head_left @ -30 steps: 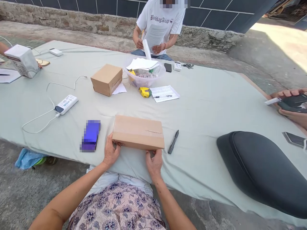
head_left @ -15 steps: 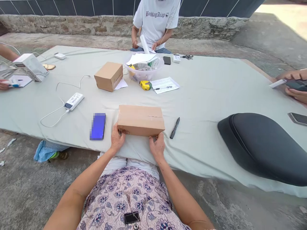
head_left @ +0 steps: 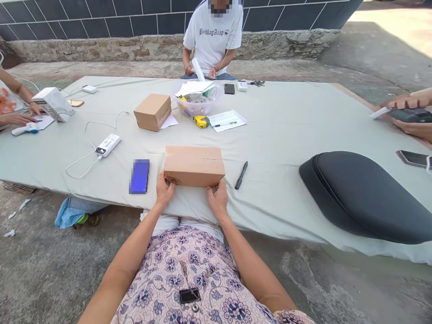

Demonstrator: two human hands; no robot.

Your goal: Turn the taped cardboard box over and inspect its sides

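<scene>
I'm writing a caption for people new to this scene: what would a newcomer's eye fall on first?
Probably the big black padded cushion, which dominates the right of the cloth-covered table. Next, the plain cardboard box near the table's front edge, with the wearer's left hand and right hand at its near corners. Farther back, the yellow tape measure stands out in front of a translucent bowl.

From here I see a pale pink top (head_left: 173, 270) with purple-blue flowers, a black patch (head_left: 189, 295), round button (head_left: 195, 308), white legwear (head_left: 165, 224).
</scene>
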